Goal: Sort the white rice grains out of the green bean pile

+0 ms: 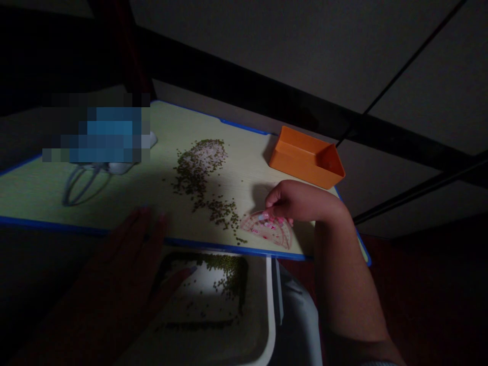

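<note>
My right hand [290, 203] pinches a clear pink protractor [269, 229], which lies against or just above the table top near its front edge. Left of it, small green beans [223, 211] trail back to a mixed heap of green beans and white grains [206, 155]. In deep shadow at the lower left is my left hand [129, 269], fingers stretched over the table's edge and thumb over a white basin [271, 305]. Inside that basin, below the table edge, more green beans [229, 267] gather mostly along the far side and right corner.
An orange open box [307, 157] stands at the table's right rear. A white device with a looped cable [82, 188] rests at the left, partly covered by a pixelated patch. Blue trim [213, 246] edges the pale table [244, 152]. Cabinet-like panels [305, 61] rise behind.
</note>
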### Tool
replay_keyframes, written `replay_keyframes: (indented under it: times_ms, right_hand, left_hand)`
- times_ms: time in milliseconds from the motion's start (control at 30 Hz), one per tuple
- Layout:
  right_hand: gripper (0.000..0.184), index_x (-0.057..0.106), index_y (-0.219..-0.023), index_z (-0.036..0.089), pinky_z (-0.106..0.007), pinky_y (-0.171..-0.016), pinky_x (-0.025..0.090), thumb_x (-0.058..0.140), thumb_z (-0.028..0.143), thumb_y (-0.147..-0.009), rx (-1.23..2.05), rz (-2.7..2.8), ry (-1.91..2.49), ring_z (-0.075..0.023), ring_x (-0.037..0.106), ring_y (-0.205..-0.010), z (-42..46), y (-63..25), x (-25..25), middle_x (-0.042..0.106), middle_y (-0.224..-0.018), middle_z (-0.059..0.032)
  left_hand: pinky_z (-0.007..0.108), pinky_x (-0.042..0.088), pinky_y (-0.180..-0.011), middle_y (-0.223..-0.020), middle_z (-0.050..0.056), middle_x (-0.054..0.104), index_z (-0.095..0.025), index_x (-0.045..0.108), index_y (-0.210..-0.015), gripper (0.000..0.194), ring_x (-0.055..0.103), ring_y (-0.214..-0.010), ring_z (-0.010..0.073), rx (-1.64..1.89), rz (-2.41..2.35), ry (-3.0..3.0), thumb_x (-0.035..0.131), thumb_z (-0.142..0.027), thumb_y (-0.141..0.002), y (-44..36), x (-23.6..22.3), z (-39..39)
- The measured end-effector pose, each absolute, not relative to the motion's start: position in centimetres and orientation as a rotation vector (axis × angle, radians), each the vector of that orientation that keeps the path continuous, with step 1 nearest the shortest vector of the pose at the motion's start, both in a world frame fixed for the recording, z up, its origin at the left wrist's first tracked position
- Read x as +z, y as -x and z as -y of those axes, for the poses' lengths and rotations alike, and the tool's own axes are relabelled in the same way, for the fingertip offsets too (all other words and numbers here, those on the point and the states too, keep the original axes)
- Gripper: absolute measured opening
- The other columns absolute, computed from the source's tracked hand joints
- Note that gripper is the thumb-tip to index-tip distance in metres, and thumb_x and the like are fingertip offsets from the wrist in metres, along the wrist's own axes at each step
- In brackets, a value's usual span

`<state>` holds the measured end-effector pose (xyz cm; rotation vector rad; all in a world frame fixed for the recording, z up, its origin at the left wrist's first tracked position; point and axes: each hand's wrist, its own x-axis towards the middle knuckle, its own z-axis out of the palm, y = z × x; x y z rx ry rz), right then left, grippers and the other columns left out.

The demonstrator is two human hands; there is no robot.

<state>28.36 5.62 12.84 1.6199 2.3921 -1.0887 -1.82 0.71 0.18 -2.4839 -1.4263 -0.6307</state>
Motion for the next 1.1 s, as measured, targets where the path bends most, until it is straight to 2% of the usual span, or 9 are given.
replay_keyframes:
  times_ms: [367,667,900,1100]
  right_hand:
    - [0.027,0.064,-0.07,0.013,-0.026,-0.053,0.026,0.052,0.035,-0.082,-0.92,-2.471,-1.628,-0.0063,0.041,-0.049,-5.9,-28.0,12.3,0.054,-0.054,0.0022]
    - [0.021,0.064,-0.072,0.014,-0.025,-0.054,0.03,0.051,0.028,-0.081,-0.975,-2.44,-1.597,-0.0068,0.046,-0.05,-5.8,-27.8,12.6,0.054,-0.055,0.0029]
    - [0.022,0.062,-0.066,0.014,-0.024,-0.053,0.03,0.053,0.027,-0.081,-0.96,-2.463,-1.63,-0.0063,0.046,-0.049,-5.8,-27.2,12.6,0.053,-0.053,0.0029]
    - [0.018,0.064,-0.071,0.013,-0.023,-0.051,0.032,0.052,0.024,-0.078,-1.007,-2.408,-1.668,-0.0069,0.05,-0.047,-5.8,-27.7,12.6,0.057,-0.055,0.0017]
  left_hand:
    - [0.055,0.031,-0.108,-0.146,0.024,0.031,-0.009,0.017,-0.14,0.08,0.024,-0.139,0.0355,-0.64,1.401,2.483,0.033,-0.057,-0.079,1.7,0.4,-0.7]
    - [0.053,0.029,-0.11,-0.147,0.022,0.03,-0.011,0.018,-0.14,0.079,0.022,-0.14,0.0335,-0.633,1.418,2.497,0.033,-0.058,-0.079,1.8,0.2,-0.5]
    - [0.054,0.03,-0.109,-0.147,0.023,0.029,-0.01,0.016,-0.141,0.08,0.022,-0.14,0.0342,-0.606,1.425,2.492,0.031,-0.059,-0.079,1.8,0.3,-0.7]
    - [0.053,0.029,-0.11,-0.148,0.022,0.027,-0.01,0.018,-0.14,0.08,0.022,-0.14,0.0341,-0.602,1.426,2.498,0.033,-0.058,-0.078,2.0,0.2,-0.7]
